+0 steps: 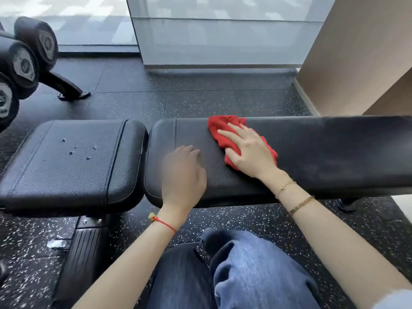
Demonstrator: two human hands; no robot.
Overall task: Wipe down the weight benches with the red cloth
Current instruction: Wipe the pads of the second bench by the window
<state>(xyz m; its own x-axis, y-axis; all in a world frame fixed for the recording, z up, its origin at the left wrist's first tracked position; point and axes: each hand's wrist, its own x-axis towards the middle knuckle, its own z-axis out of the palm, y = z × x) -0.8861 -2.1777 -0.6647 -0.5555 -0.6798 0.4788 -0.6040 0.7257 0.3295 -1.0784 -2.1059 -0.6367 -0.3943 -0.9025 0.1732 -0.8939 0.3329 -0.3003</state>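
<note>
Far out to the left of both hands, the dumbbells (24,63) sit stacked on their rack, hexagonal heads facing the camera. Coming across, the seat pad (71,166) of the weight bench lies just left of the left hand, black leather with a few small nicks in its top. A narrow gap splits it from the long back pad (323,152), and that is where both hands are working.

The left hand (184,172) is a touch blurred, resting on the near end of the back pad with fingers loosely bent, gripping nothing; a red string bracelet (163,224) circles its wrist. Just to its right, apart from it, the right hand (249,150) lies flat on the red cloth (225,128), fingers straight and spread, pressing it down onto the pad. The cloth is bunched, poking out beyond the fingertips and beside the thumb. Two thin gold bracelets (292,197) sit on the right wrist.

Below the hands, the person's knees in blue jeans (245,270) over speckled black rubber flooring (223,101). Beyond the right hand, up and to the right, a tan wall panel (361,52) rises.
</note>
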